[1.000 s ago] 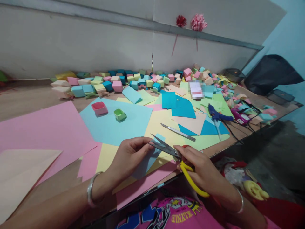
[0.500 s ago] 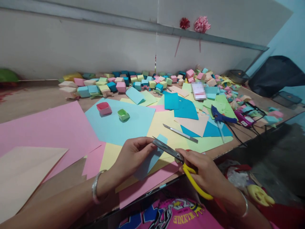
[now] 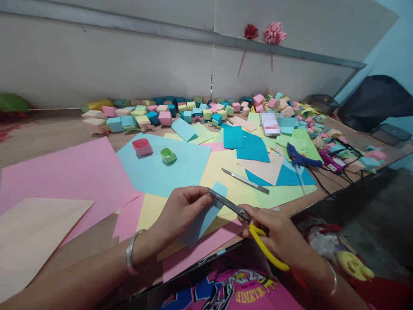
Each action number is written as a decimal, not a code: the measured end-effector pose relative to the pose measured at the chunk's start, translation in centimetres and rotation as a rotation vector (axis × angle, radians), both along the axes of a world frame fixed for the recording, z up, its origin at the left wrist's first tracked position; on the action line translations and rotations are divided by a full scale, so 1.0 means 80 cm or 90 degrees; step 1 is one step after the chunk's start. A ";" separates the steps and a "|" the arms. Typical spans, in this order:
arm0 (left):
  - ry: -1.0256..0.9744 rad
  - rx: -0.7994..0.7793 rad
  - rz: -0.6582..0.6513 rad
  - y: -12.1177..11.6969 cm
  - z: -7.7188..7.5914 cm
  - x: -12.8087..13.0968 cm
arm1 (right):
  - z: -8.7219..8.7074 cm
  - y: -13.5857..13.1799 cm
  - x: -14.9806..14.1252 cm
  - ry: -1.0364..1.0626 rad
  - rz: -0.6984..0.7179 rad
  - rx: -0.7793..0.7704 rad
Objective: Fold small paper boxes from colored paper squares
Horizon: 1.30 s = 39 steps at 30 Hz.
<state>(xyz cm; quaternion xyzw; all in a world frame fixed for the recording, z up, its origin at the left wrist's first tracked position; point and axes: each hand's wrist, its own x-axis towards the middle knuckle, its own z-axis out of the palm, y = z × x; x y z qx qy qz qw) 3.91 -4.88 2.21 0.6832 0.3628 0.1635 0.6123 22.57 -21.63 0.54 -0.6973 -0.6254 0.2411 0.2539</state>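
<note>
My left hand is closed in a pinch, thumb against fingers; whatever lies between the fingertips is too small to make out. Yellow-handled scissors are held in my right hand, their blades closed together and pointing left, with the tip touching or just beside the left fingertips. Below both hands is a light blue paper strip, partly covered by the left hand and the blades. Beyond them lies a utility knife. A pink paper box and a smaller green paper box sit on a light blue sheet.
Large pink paper and a peach sheet cover the left side. Several folded paper cubes line the wall. At right are a blue glue gun, its cords and a purple box, near the table edge.
The scissor blades, spread apart a second ago, have closed beside the left fingertips. My left hand keeps its pinch. The whole view has shifted slightly.
</note>
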 end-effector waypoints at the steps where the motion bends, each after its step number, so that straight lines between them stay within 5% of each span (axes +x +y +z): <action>1: 0.001 -0.003 0.000 0.000 0.000 0.000 | 0.000 0.000 0.000 0.009 -0.001 -0.005; 10: 0.017 0.022 -0.009 -0.001 -0.003 -0.001 | -0.003 -0.001 0.000 0.065 -0.023 -0.011; 19: 0.102 0.074 0.010 0.004 0.002 -0.001 | 0.001 -0.009 0.047 0.072 -0.234 0.051; 25: 0.163 0.077 0.023 0.012 -0.003 -0.001 | 0.000 -0.021 0.108 -0.136 -0.366 0.085; 29: 0.157 0.073 0.050 0.011 -0.005 0.000 | -0.006 -0.014 0.129 -0.258 -0.431 0.011; 39: 0.153 0.108 0.055 0.011 0.000 0.001 | 0.007 0.060 0.154 -0.501 -0.459 -0.169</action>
